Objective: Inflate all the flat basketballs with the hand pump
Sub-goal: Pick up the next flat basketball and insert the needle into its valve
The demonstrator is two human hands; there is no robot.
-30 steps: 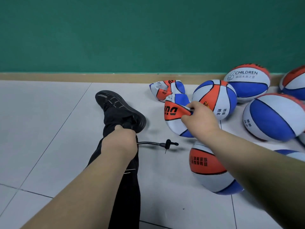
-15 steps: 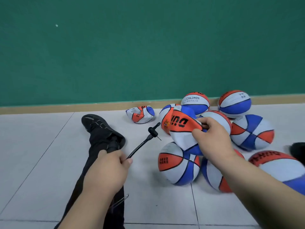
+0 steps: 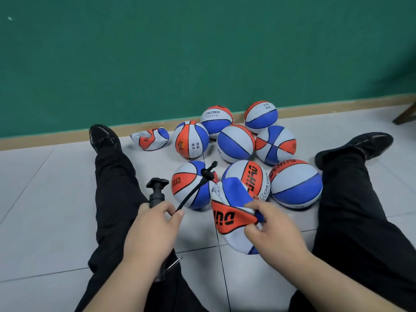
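Observation:
My left hand [image 3: 153, 224] grips the black hand pump [image 3: 156, 194], whose handle points up. Its black hose [image 3: 193, 191] curves up and right, ending in a needle tip in front of a round ball. My right hand [image 3: 270, 228] pinches a flat, crumpled red, white and blue basketball [image 3: 231, 212] and holds it just above the floor between my legs. A second flat basketball [image 3: 150, 139] lies crumpled near the wall, beside my left shoe. Several round, inflated basketballs [image 3: 235, 144] sit clustered beyond my hands.
I sit on a pale tiled floor [image 3: 45, 210] with both black-trousered legs [image 3: 114, 194] spread around the balls. A green wall [image 3: 202, 52] with a wooden skirting board runs behind them. A wooden furniture leg [image 3: 405, 114] shows at the far right.
My right hand has drawn the flat ball back from the pile toward my lap. My left hand has lifted the pump upright, swinging the hose up. The view has tilted and pulled back.

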